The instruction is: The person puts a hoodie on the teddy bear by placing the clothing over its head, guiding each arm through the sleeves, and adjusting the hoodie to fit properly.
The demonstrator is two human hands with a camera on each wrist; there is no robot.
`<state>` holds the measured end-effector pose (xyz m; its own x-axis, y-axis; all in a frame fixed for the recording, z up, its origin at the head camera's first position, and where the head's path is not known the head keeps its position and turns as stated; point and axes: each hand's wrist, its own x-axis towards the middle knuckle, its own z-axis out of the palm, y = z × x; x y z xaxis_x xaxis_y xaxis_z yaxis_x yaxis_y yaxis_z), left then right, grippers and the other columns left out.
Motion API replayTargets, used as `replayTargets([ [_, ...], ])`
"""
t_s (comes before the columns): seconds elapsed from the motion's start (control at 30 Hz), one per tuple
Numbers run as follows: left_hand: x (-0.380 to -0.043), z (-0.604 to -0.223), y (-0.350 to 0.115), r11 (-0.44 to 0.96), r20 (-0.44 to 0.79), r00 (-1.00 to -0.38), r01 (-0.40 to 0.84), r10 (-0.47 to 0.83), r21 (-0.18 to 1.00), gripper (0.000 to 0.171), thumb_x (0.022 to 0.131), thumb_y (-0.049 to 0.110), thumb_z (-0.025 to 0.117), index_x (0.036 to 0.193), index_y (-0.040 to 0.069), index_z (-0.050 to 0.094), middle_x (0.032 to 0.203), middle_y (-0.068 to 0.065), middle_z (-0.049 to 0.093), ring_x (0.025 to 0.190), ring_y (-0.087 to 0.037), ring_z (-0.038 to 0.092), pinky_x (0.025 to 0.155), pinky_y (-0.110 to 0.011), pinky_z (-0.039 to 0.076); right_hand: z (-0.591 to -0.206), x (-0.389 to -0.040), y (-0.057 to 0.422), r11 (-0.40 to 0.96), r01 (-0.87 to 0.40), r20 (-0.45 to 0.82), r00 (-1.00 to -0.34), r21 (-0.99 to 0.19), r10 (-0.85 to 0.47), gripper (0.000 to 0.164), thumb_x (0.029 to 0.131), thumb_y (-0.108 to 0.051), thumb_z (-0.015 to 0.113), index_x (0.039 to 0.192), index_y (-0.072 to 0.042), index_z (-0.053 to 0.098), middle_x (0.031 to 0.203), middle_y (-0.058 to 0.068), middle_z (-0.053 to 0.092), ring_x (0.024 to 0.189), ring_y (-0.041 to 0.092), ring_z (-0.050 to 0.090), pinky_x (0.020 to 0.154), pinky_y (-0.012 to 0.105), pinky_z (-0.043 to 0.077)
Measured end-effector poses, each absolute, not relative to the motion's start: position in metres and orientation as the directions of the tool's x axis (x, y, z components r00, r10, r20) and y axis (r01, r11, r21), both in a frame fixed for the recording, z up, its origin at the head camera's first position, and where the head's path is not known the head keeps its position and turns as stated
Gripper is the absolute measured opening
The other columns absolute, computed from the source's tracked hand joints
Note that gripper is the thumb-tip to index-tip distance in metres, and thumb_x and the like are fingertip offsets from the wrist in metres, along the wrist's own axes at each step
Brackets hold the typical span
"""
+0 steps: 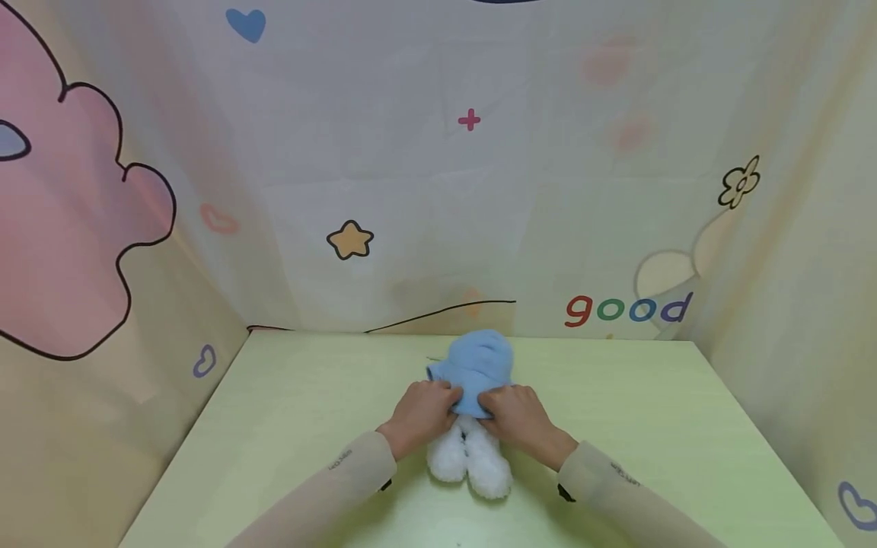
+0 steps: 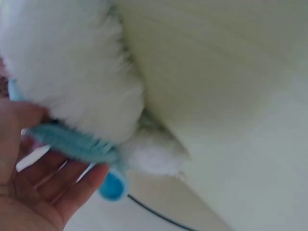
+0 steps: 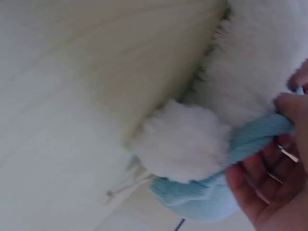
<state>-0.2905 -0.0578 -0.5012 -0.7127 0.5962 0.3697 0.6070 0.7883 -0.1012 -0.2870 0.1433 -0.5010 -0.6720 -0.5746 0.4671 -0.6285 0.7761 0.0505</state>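
Note:
A white fluffy plush toy (image 1: 489, 468) lies on the table with its two legs towards me. A small light blue garment (image 1: 479, 358) covers its upper part, so the head is hidden in the head view. My left hand (image 1: 421, 415) pinches the garment's lower edge on the left, and my right hand (image 1: 524, 418) pinches it on the right. In the left wrist view, thumb and fingers hold the blue cloth (image 2: 72, 144) against the white fur, with a round sleeve opening (image 2: 114, 186) beyond. The right wrist view shows a stubby white paw (image 3: 180, 142) beside the gripped hem.
The pale green table top (image 1: 308, 426) surrounds the toy. A printed curtain (image 1: 425, 183) rises along the table's back edge, with more cloth (image 1: 822, 304) at both sides. A thin pale string (image 3: 127, 185) trails near the paw in the right wrist view.

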Motion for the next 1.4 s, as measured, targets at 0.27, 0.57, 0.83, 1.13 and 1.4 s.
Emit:
replayTargets([
  [0.27, -0.285, -0.495, -0.066, 0.774, 0.259, -0.744, 0.632, 0.616, -0.025, 0.018, 0.089, 0.026, 0.068, 0.074, 0.018, 0.066, 0.074, 0.004, 0.056, 0.063, -0.009, 0.052, 0.056, -0.024, 0.044, -0.487, -0.279, 0.15, 0.763, -0.642, 0.321, -0.738, -0.066, -0.594, 0.047, 0.079, -0.036, 0.079, 0.056, -0.022, 0.041, 0.057, -0.01, 0.034, 0.05, 0.005, 0.032, 0.046, 0.021, 0.024],
  [0.57, -0.29, -0.477, -0.077, 0.72, 0.33, -0.809, 0.585, 0.485, 0.375, 0.019, 0.097, 0.025, 0.058, 0.106, 0.015, 0.071, 0.102, 0.004, 0.07, 0.093, -0.013, 0.065, 0.077, -0.029, 0.053, -0.474, -0.295, 0.176, 0.714, -0.565, 0.385, -0.819, -0.413, -0.425, 0.007, 0.084, -0.019, 0.066, 0.078, -0.023, 0.066, 0.075, -0.013, 0.061, 0.068, 0.002, 0.056, 0.062, 0.021, 0.047],
  [0.83, -0.323, -0.461, -0.074, 0.632, 0.307, -0.879, 0.476, 0.365, 0.611, 0.023, 0.099, 0.017, 0.053, 0.116, 0.01, 0.066, 0.11, -0.003, 0.069, 0.096, -0.017, 0.066, 0.08, -0.031, 0.053, -0.464, -0.325, 0.19, 0.668, -0.427, 0.337, -0.902, -0.609, -0.27, 0.017, 0.092, -0.014, 0.064, 0.108, -0.008, 0.065, 0.101, 0.007, 0.067, 0.09, 0.022, 0.065, 0.077, 0.036, 0.054],
  [1.13, -0.379, -0.453, -0.072, 0.578, 0.079, -0.93, 0.288, 0.36, 0.763, 0.047, 0.1, 0.027, 0.054, 0.144, 0.012, 0.046, 0.144, -0.014, 0.053, 0.132, -0.029, 0.052, 0.107, -0.046, 0.044, -0.46, -0.372, 0.196, 0.595, -0.147, -0.029, -0.961, -0.79, -0.276, 0.049, 0.102, -0.036, 0.05, 0.143, -0.01, 0.044, 0.143, 0.02, 0.05, 0.125, 0.039, 0.055, 0.099, 0.049, 0.049],
  [1.4, -0.402, -0.469, -0.059, 0.567, -0.184, -0.904, 0.074, 0.385, 0.82, 0.063, 0.098, 0.05, 0.052, 0.15, 0.016, 0.04, 0.153, -0.013, 0.042, 0.14, -0.033, 0.042, 0.111, -0.052, 0.037, -0.465, -0.392, 0.19, 0.504, 0.113, -0.305, -0.898, -0.856, -0.316, 0.054, 0.105, -0.043, 0.039, 0.148, -0.01, 0.035, 0.14, 0.021, 0.047, 0.119, 0.033, 0.058, 0.098, 0.047, 0.049],
])
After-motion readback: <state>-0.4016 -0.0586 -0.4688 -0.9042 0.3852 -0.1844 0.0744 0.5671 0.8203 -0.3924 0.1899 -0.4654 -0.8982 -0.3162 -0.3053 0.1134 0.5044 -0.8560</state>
